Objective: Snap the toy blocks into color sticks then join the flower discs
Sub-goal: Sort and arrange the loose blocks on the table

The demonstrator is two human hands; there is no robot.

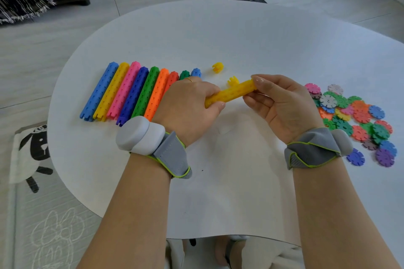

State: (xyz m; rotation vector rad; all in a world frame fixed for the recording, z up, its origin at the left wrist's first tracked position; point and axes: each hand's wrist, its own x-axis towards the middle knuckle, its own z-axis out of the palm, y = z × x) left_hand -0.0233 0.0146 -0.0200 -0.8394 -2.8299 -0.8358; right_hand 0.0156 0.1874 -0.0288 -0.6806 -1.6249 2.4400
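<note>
White table (240,39). My left hand (188,102) is curled round one end of the yellow stick (231,93) and my right hand (282,102) pinches the other, above table centre. Loose yellow block (217,67) just behind. Finished sticks (131,91) left, discs (354,116) right.

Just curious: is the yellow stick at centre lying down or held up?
Held up: left hand and right hand grip the yellow stick.

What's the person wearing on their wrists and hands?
Forearms are bare, no sleeves. The left wrist strap and right wrist strap are grey fabric edged lime green, each bearing a rounded whitish pod. The left hand wears a thin gold ring; the right hand shows none.
</note>
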